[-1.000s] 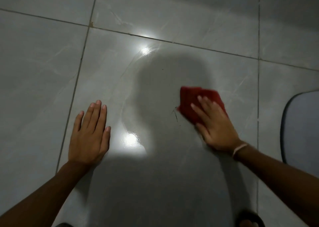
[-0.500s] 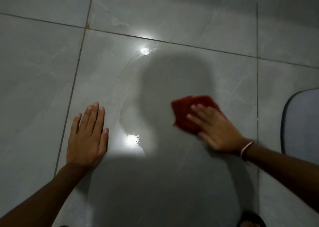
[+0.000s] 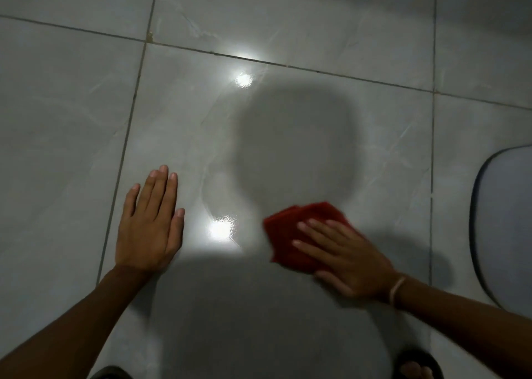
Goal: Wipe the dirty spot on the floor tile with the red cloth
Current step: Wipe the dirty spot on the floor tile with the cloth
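A folded red cloth point(image 3: 290, 229) lies flat on the glossy grey floor tile point(image 3: 288, 137), right of centre. My right hand point(image 3: 345, 255) presses down on the cloth with its fingers spread over it, pointing left. My left hand point(image 3: 149, 226) rests palm down on the same tile, left of the cloth, holding nothing, fingers close together. No dirty spot shows on the tile; the patch under the cloth is hidden. My head's shadow falls across the tile above the cloth.
A blue-grey mat with a dark border point(image 3: 506, 220) lies at the right edge. Dark grout lines point(image 3: 126, 137) frame the tile. Bright light reflections point(image 3: 220, 230) sit between my hands. Sandalled toes point(image 3: 414, 368) show at the bottom right.
My right hand has slid the cloth toward me and leftward, over the place where a thin dark mark showed a second ago. My left hand has stayed planted.
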### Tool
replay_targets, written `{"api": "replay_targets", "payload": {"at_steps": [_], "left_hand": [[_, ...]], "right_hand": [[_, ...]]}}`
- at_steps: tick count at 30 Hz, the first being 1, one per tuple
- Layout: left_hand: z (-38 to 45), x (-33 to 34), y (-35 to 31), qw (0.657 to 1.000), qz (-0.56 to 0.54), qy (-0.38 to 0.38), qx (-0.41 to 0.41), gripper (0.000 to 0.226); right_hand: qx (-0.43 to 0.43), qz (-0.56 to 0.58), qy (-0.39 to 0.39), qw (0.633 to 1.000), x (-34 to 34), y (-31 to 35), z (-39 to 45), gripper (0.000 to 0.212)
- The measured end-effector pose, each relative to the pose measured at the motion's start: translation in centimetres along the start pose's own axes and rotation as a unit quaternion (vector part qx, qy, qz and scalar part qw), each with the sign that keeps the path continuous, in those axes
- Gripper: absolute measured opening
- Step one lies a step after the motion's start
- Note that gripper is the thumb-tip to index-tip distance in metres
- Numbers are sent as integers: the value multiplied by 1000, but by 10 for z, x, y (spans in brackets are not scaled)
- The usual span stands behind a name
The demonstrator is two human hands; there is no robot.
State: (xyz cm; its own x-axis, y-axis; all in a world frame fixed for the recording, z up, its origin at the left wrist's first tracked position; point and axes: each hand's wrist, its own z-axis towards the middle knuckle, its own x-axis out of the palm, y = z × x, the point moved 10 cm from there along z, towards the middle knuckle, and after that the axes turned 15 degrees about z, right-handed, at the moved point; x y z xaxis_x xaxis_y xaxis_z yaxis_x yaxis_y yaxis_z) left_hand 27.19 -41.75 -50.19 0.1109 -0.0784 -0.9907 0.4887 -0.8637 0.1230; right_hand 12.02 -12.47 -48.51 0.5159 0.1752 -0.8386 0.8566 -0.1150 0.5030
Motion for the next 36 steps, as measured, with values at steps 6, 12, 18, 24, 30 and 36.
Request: {"api": "replay_targets", "payload": {"at_steps": [6, 12, 18, 24, 30, 36], "left_hand": [[1, 1, -2, 1000, -1, 19, 0, 68], [1, 0, -2, 1000, -5, 1, 3, 67], [1, 2, 1, 1000, -3, -5, 4, 68], [2, 0, -3, 1000, 0, 5, 3, 68], [1, -1, -1, 1000, -3, 1, 5, 68], [1, -1, -1, 1000, -3, 0, 5, 68]], "right_hand": [[222, 24, -192, 956, -117, -120, 86, 64], [81, 13, -160, 984, -56, -1, 177, 63], [34, -12, -29, 999, -6, -26, -31, 65], [308, 33, -245, 919, -110, -125, 68, 63], [107, 24, -188, 976, -45, 27, 187, 60], [-2, 4, -40, 999, 34, 37, -9, 66]]}}
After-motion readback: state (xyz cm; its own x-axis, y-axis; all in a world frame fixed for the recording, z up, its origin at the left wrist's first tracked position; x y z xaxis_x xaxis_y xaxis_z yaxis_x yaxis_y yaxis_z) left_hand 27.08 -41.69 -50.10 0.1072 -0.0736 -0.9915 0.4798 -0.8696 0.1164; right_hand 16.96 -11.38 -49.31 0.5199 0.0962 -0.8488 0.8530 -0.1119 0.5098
